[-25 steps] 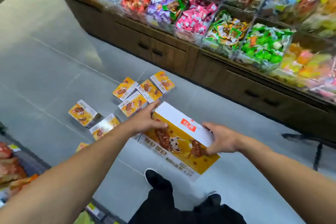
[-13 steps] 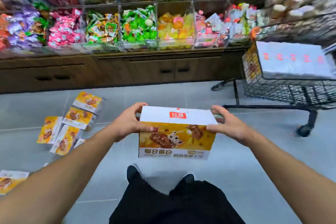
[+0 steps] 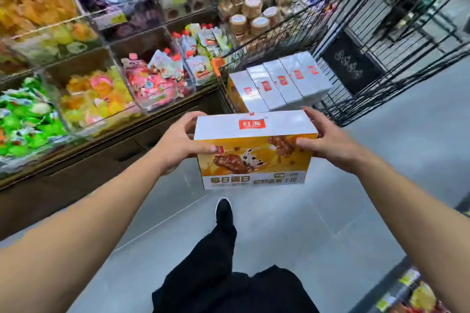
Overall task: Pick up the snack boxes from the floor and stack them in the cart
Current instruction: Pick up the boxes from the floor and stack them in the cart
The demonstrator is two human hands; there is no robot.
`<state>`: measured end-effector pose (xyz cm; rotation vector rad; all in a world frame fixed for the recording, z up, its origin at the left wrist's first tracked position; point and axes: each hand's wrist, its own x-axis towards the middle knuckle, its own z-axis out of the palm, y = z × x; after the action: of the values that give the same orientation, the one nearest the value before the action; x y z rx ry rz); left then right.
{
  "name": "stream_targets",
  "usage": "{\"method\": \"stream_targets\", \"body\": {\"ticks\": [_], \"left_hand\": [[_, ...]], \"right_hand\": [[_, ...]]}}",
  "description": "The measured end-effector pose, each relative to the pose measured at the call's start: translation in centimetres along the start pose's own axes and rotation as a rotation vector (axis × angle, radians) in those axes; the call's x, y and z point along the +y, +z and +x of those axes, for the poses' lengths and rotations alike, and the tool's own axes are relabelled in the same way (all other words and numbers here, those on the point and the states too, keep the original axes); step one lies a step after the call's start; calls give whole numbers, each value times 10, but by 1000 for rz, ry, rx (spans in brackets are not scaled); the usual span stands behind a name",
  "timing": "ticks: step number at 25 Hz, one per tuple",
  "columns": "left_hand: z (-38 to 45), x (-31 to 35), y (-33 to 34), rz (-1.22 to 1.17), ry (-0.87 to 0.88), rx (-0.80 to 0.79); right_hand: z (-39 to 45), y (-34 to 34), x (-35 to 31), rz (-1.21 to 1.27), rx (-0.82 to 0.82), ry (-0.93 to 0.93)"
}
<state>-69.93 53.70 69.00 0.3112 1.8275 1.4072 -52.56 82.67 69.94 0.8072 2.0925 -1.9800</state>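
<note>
The wire cart (image 3: 356,40) already holds a row of white-topped snack boxes (image 3: 279,84). Another snack box (image 3: 254,150) hangs just short of it, left hand (image 3: 178,145) and right hand (image 3: 328,142) grasping its ends. Keep it level, clear the rim, then lower it squarely onto the row.

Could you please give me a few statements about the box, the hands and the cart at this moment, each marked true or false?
1. Both hands hold the snack box, the left hand and right hand at opposite ends. True.
2. The cart holds no boxes. False: a row of white-topped boxes already stands in it.
3. The held box rests on the floor. False: it is carried in the air, in front of the cart.
4. A dark shoe shows below the box. True.
</note>
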Motion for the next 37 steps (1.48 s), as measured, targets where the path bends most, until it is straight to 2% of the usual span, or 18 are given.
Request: {"method": "stream_targets", "body": {"ticks": [6,11,15,20,23,25,28,31,37], "left_hand": [[137,85,31,308,174,-42],[212,108,77,591,274,85],[269,103,136,768,209,128],[320,90,219,886,8,111],[350,79,254,1010,-64,92],[366,68,270,1100,-103,70],[390,56,292,1179,-79,17],[411,50,313,1182,-72,-22],[412,38,318,1210,-143,-60]], "right_hand": [[86,-105,-71,-336,86,0],[152,-185,-90,-565,85,-82],[217,-259,-77,-721,-55,-108],[280,-334,-26,-1102,-278,-123],[303,-356,5,-1257,-353,-85],[313,-363,25,-1367,-384,-129],[336,-374,49,-1532,-440,-157],[357,-387,72,-1567,-487,-125],[369,-404,83,-1589,-613,-192]]}}
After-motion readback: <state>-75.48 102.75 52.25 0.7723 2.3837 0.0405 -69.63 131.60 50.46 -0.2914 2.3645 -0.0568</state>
